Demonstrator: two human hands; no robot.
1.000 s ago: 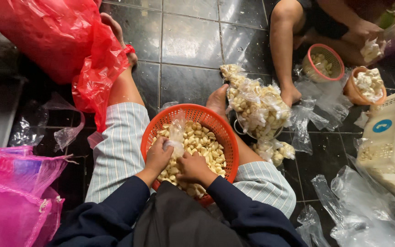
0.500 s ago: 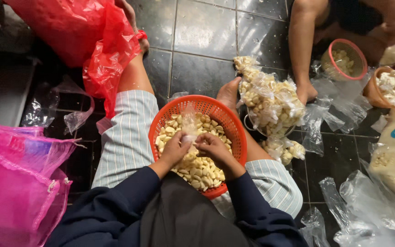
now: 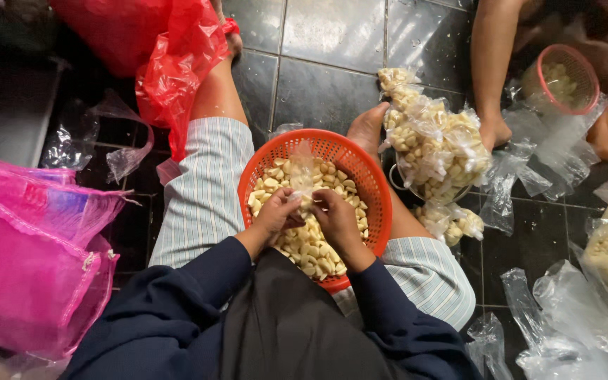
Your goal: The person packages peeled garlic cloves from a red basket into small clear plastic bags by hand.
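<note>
Both hands, left hand (image 3: pixel 274 217) and right hand (image 3: pixel 337 219), pinch a clear plastic bag (image 3: pixel 302 172) over the orange basket (image 3: pixel 360 176) of peeled garlic cloves (image 3: pixel 311 246).

Floor-level food-packing spot in a home kitchen or small workshop, not a factory line. Dark glossy square floor tiles (image 3: pixel 332 42) serving as the work surface, scattered with crumbs. At the centre, an orange perforated plastic basket (image 3: pixel 360 176) heaped with peeled garlic cloves (image 3: pixel 304 243). At two o'clock, a pile of knotted clear bags of cloves (image 3: pixel 434 144); further out, a small pink-rimmed basket (image 3: pixel 575 67). At four o'clock, loose clear plastic bags (image 3: pixel 571 331). At nine o'clock, a pink mesh sack (image 3: pixel 29 260); at eleven, a red plastic bag (image 3: pixel 170 63).
</note>
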